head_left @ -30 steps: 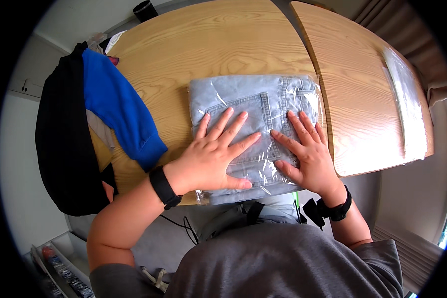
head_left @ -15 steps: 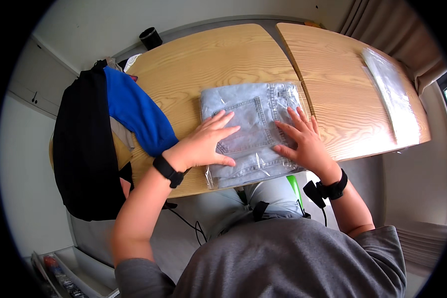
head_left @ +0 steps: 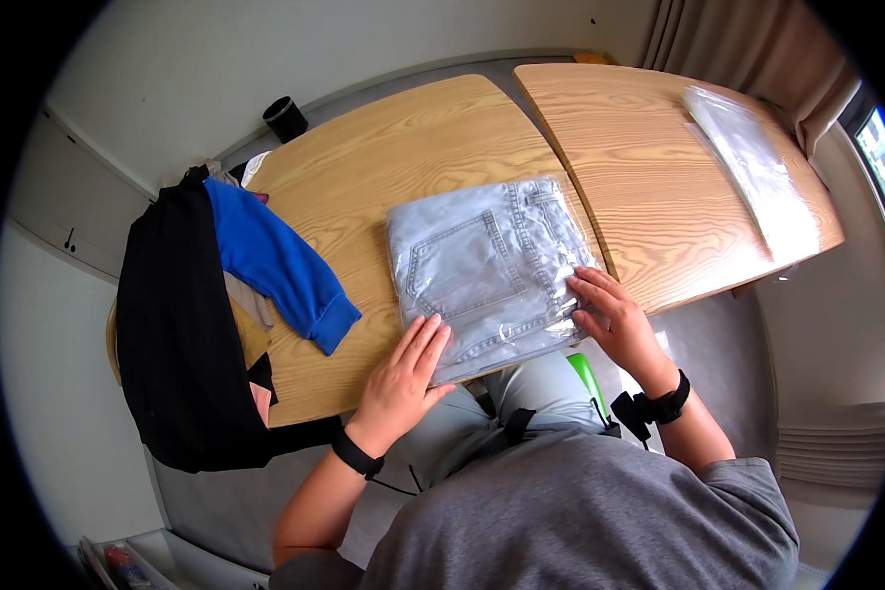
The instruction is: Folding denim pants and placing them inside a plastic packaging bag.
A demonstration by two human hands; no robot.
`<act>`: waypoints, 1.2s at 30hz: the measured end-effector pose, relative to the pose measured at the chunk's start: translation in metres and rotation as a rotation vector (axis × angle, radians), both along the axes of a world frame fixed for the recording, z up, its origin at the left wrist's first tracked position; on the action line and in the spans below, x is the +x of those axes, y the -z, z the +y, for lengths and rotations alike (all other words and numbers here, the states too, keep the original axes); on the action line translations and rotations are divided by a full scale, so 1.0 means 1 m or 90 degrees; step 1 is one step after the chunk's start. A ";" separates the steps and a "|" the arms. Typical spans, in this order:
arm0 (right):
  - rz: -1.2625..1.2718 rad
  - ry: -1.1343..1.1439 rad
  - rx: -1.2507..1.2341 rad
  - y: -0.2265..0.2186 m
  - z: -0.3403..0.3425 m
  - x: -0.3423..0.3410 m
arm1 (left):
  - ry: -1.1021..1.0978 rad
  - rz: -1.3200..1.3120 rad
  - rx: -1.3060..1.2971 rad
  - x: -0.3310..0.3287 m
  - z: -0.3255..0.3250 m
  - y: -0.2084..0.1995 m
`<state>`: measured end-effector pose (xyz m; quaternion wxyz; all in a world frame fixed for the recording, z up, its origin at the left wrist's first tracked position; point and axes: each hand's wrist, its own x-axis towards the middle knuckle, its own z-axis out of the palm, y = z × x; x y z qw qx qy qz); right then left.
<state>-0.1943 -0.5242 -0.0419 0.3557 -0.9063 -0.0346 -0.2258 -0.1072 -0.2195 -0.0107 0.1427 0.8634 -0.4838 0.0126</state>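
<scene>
Folded light-blue jeans [head_left: 467, 261] lie flat inside a clear plastic bag [head_left: 521, 339] at the table's near edge, a back pocket facing up. My left hand [head_left: 400, 386] rests its stretched fingertips on the near left corner of the bag, thumb apart. At the bag's near right side, my right hand [head_left: 618, 324] lays its fingers and spread thumb on the plastic. Both hands are open and touch the package without visibly gripping it. A black band circles each wrist.
To the left, a pile of clothes with a black garment [head_left: 182, 334] and a blue sleeve [head_left: 280, 265] hangs over the wooden table [head_left: 364, 162]. Flat clear plastic bags [head_left: 752, 167] lie on the second table [head_left: 629, 147] at right. Behind stands a black bin [head_left: 285, 119].
Both hands have slid nearer to me, from the middle of the package to its near left corner and right side. The view has shifted slightly and the package sits a little tilted.
</scene>
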 end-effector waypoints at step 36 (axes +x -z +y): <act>-0.104 -0.059 0.338 -0.068 -0.023 0.078 | -0.280 0.085 -0.468 0.085 -0.013 -0.073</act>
